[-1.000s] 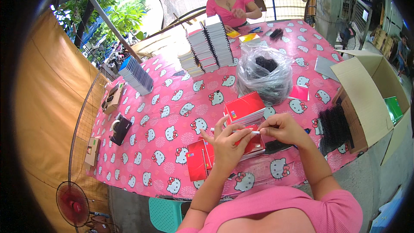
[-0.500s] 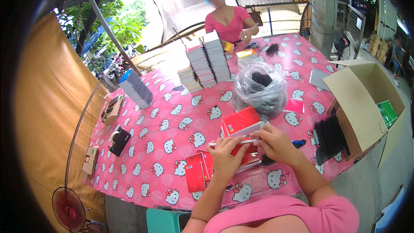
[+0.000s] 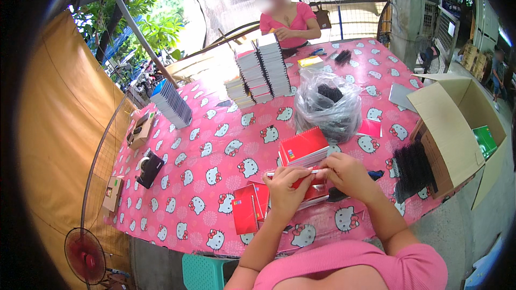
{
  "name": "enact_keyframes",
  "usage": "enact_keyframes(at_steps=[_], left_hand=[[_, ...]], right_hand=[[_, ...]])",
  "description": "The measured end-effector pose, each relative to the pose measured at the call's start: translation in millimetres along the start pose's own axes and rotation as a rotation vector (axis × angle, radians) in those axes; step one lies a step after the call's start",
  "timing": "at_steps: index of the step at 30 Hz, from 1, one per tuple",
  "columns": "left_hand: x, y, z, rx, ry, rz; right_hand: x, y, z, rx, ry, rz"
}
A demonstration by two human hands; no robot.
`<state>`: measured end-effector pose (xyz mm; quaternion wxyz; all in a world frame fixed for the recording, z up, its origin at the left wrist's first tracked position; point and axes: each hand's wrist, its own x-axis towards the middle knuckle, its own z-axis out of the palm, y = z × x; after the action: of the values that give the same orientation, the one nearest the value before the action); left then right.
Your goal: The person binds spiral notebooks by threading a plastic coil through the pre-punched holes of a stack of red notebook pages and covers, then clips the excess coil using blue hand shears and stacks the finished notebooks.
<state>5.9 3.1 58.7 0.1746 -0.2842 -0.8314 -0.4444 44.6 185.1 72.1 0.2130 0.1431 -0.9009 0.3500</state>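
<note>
Both hands are closed on a thin red notebook (image 3: 297, 182), held edge-up above the table. My left hand (image 3: 287, 188) grips its left part, thumb toward me. My right hand (image 3: 346, 174) pinches its right end; whether a coil is between those fingertips is too small to see. Beneath my hands lies a pile of red notebooks (image 3: 317, 197), partly covered by them. Just beyond stands a taller stack of red notebooks (image 3: 302, 147). Left of my left wrist, a few loose red notebooks (image 3: 245, 216) overlap on the table. A dark tool with blue handles (image 3: 375, 174) lies by my right wrist.
A clear plastic bag of black coils (image 3: 328, 110) sits beyond the stack. Black coils (image 3: 411, 169) lie beside an open cardboard box (image 3: 443, 123) at right. Tall notebook stacks (image 3: 258, 72) stand near a co-worker (image 3: 287, 21). A tape dispenser (image 3: 150, 171) is at left.
The whole view has shifted slightly. My hands stay on the notebook, its visible edge a little changed in tilt. Across the table, the co-worker has drawn their hand in toward their chest.
</note>
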Motion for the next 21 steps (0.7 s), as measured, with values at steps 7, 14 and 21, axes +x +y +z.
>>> enact_keyframes(at_steps=[7,14,21], left_hand=[[3,-2,0,0.012,0.027,0.034],[3,3,-1,0.057,0.013,0.022],[4,17,-12,0.013,-0.106,-0.049]], right_hand=[[4,-14,3,-0.007,0.115,0.025],[3,-6,10,-0.072,0.142,-0.060],[1,-29,-56,-0.141,0.097,0.101]])
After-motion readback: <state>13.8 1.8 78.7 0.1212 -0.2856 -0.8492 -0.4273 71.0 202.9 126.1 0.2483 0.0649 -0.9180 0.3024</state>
